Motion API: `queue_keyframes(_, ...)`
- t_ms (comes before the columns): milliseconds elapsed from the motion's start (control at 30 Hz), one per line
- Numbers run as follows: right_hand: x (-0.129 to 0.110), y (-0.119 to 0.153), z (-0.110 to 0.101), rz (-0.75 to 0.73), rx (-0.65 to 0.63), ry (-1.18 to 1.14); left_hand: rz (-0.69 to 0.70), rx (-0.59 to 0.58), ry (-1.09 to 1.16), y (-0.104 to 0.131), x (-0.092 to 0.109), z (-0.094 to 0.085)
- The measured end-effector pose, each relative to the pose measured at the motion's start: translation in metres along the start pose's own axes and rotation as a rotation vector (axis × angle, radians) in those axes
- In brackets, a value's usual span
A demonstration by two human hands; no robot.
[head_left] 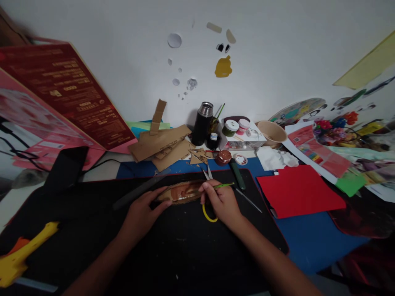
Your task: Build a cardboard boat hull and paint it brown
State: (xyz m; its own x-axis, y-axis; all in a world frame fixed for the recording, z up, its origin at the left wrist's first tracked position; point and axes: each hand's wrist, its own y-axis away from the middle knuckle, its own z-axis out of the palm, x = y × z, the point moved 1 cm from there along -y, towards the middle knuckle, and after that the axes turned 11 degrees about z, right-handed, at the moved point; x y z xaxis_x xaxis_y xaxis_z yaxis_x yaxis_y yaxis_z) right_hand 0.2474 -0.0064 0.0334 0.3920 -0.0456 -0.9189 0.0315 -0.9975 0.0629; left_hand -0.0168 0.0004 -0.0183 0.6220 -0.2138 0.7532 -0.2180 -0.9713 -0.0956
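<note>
A long narrow cardboard piece [175, 193], pointed at its left end like a small boat, lies on the black mat [173, 250]. Wet-looking brown paint covers part of its inside. My left hand [145, 209] grips the pointed end between thumb and fingers. My right hand [220, 203] pinches a thin paintbrush [224, 186] with a green handle, over the right part of the cardboard. Scissors [210, 213] with a yellow handle lie partly hidden under that hand, blades pointing away. An open jar of brown paint [223, 157] stands beyond it.
Behind the mat are cardboard scraps [163, 142], a black thermos [202, 123], paint pots [231, 127] and a bowl [271, 132]. A dark green-handled tool [237, 174] and red sheet [299, 191] lie rightward. At left sit a phone [66, 170] and yellow glue gun [27, 255].
</note>
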Motion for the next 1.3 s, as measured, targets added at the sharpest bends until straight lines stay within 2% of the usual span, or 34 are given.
queue_keyframes(100, 0.012, 0.004, -0.02, 0.092, 0.078, -0.066, -0.008, -0.007, 0.008, 0.0, 0.0, 0.0)
queue_keyframes(167, 0.017, 0.007, -0.024, 0.123, 0.113, -0.116, -0.015, -0.008, 0.013, -0.001, 0.0, 0.0)
queue_keyframes(300, 0.014, 0.006, -0.003, 0.105, 0.06, -0.181, -0.012, -0.011, 0.015, -0.002, 0.0, 0.0)
queue_keyframes(400, 0.005, 0.001, 0.018, 0.011, 0.034, -0.146, -0.016, -0.016, 0.021, -0.002, 0.002, -0.001)
queue_keyframes(467, 0.002, -0.002, 0.022, -0.035, 0.023, -0.089, -0.016, -0.015, 0.019, -0.002, 0.003, -0.002)
queue_keyframes(533, 0.002, -0.003, 0.016, -0.038, 0.022, -0.036, -0.011, -0.011, 0.01, -0.001, 0.004, -0.003)
queue_keyframes(633, 0.007, -0.001, -0.008, 0.031, 0.05, -0.021, 0.009, -0.001, 0.002, -0.001, 0.005, -0.004)
queue_keyframes(733, 0.013, 0.003, -0.032, 0.073, 0.128, -0.032, 0.029, 0.005, 0.015, -0.002, 0.005, -0.004)
queue_keyframes(800, 0.017, 0.006, -0.039, 0.086, 0.159, -0.034, 0.021, 0.016, 0.021, -0.002, 0.004, -0.004)
queue_keyframes(933, 0.021, 0.008, -0.029, 0.097, 0.14, -0.118, 0.014, 0.019, 0.017, -0.002, 0.003, -0.003)
queue_keyframes(1067, 0.016, 0.006, -0.015, 0.038, 0.095, -0.114, 0.033, 0.015, -0.005, -0.001, 0.002, -0.003)
queue_keyframes(1167, 0.013, 0.004, -0.02, 0.005, 0.097, -0.021, 0.026, 0.019, -0.005, 0.0, 0.002, -0.002)
queue_keyframes(1300, 0.013, 0.012, -0.031, 0.062, 0.098, -0.019, 0.03, 0.022, 0.014, -0.001, 0.002, -0.002)
